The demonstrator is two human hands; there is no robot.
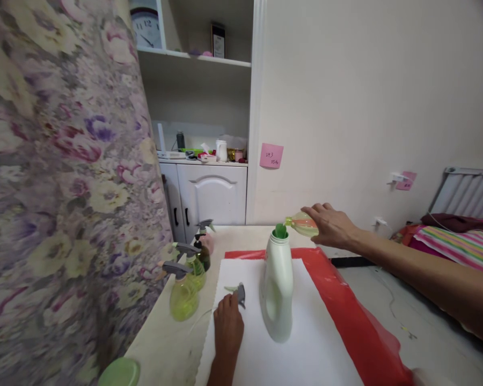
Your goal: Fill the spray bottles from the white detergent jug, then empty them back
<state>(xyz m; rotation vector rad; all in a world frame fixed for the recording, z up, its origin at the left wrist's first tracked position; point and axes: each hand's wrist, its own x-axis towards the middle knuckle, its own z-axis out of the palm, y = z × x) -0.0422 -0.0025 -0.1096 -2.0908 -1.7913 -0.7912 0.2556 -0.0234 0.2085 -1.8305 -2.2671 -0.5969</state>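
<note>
In my right hand (332,224) is a see-through yellowish bottle (304,224), tipped on its side with its neck pointing left. The neck is at a green funnel (280,230) set in the mouth of a pale green jug (279,289). That jug stands upright, cap off, on white paper. Left of it, my left hand (228,327) is closed on a grey and green spray trigger head (240,295), low over the paper; a thin tube trails to the left. I cannot make out whether liquid is flowing from the bottle.
Two yellow-green spray bottles (184,300) stand on the table's left side, with a dark pump bottle (203,252) behind. A green round lid (119,372) lies at the near left. Red plastic sheeting (338,289) lies under the white paper (314,348). A floral curtain (64,187) hangs at left.
</note>
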